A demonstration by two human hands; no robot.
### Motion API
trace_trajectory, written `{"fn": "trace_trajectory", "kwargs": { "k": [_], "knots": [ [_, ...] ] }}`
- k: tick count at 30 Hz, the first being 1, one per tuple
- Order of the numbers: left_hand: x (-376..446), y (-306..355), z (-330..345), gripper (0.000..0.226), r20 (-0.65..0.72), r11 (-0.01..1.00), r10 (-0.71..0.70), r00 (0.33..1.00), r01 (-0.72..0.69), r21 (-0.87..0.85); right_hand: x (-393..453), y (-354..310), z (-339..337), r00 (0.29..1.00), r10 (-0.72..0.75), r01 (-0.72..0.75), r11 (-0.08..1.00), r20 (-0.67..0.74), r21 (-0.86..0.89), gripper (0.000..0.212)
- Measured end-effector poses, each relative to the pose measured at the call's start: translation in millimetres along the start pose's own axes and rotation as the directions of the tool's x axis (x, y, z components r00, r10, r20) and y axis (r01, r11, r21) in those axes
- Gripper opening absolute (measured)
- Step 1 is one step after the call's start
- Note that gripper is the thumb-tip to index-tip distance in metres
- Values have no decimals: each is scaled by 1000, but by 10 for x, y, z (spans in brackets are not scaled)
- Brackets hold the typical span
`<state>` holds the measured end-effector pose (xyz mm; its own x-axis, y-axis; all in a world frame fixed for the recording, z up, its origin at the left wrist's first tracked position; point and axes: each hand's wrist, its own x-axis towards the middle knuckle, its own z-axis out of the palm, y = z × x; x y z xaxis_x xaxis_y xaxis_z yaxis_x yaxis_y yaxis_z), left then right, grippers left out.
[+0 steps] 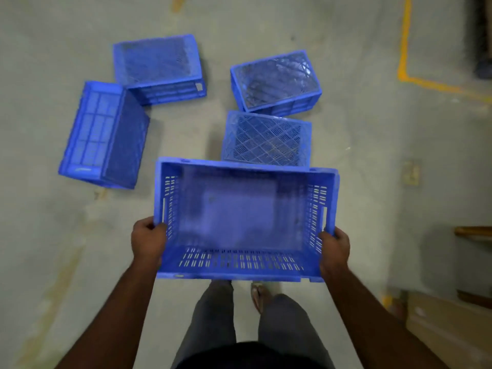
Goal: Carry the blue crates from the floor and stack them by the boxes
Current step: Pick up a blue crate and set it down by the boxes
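I hold an empty blue crate (239, 217) upright above the floor, in front of my legs. My left hand (147, 239) grips its left side wall near the front corner. My right hand (335, 249) grips the right side wall in the same way. Several more blue crates lie on the concrete floor beyond it: one on its side at the left (103, 134), one upside down at the back left (159, 67), one upside down at the back right (275, 82), and one just behind the held crate (266, 139).
A yellow line (404, 49) is painted on the floor at the upper right. A cardboard box (450, 326) sits at the lower right with a wooden edge (472, 231) above it. My feet and legs (255, 315) are below the crate.
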<state>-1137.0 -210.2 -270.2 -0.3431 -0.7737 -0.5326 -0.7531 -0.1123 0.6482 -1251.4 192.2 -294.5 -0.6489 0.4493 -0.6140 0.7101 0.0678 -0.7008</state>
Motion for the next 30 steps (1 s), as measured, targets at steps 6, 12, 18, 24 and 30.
{"fn": "trace_trajectory", "kwargs": {
  "k": [6, 12, 18, 24, 30],
  "knots": [
    [-1070, -264, -874, 12, -211, 953, 73, 975, -130, -272, -698, -532, -283, 952, -173, 150, 983, 253, 106, 21],
    [-2329, -1335, -1737, 15, -497, 844, -80, 864, -206, -495, -1571, -580, -417, 828, -284, 240, 959, 483, 152, 22],
    [-3570, -2689, -2592, 29, -662, 748, -357, 659, -224, -625, -2934, -136, -333, 622, -271, 300, 949, 734, 96, 30],
    [-4807, -3816, -3189, 24, -661, 605, -585, 469, -290, -742, -4213, 727, -260, 288, -197, 466, 884, 937, 43, 39],
    [-5893, -5148, -3809, 24, -564, 441, -758, 328, -381, -813, -5659, 2027, -273, 154, -114, 521, 853, 982, 18, 43]
  ]
}}
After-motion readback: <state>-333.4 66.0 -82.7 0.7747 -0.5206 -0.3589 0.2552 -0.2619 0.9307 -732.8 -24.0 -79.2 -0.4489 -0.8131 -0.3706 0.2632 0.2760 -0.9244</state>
